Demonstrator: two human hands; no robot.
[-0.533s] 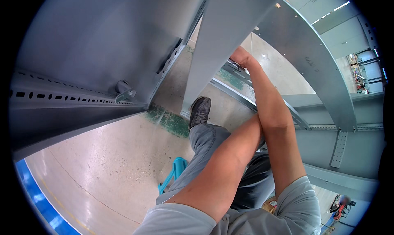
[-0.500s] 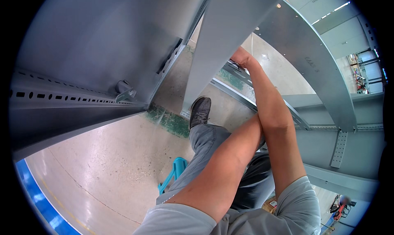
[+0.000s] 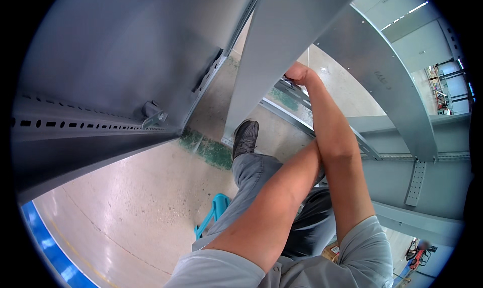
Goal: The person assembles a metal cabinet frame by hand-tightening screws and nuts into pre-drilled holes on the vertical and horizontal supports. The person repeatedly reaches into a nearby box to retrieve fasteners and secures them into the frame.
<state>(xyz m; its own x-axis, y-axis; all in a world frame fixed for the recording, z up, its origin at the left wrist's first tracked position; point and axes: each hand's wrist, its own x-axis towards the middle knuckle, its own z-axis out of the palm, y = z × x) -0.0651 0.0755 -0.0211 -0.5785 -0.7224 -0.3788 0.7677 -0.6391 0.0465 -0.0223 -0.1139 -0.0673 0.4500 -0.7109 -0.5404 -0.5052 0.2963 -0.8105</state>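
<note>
My right hand (image 3: 300,73) reaches up to a slotted grey metal rail (image 3: 294,93), beside the edge of a wide grey metal panel (image 3: 282,31). That panel hides most of its fingers, so I cannot make out what they grip, if anything. A small dark spot shows just below the hand. My left forearm (image 3: 297,172) crosses toward the right and passes behind my right arm (image 3: 334,122). The left hand is hidden there.
At the left stands a large grey metal cabinet wall (image 3: 126,46) with a slotted rail (image 3: 75,123) and a small bracket (image 3: 153,116). A curved-looking metal plate (image 3: 382,72) rises at the right. My shoe (image 3: 245,137) is near the panel's foot; a turquoise stool (image 3: 219,205) stands beside my leg.
My right hand has shifted slightly down and right, with its wrist bent a little more. The left arm keeps its place.
</note>
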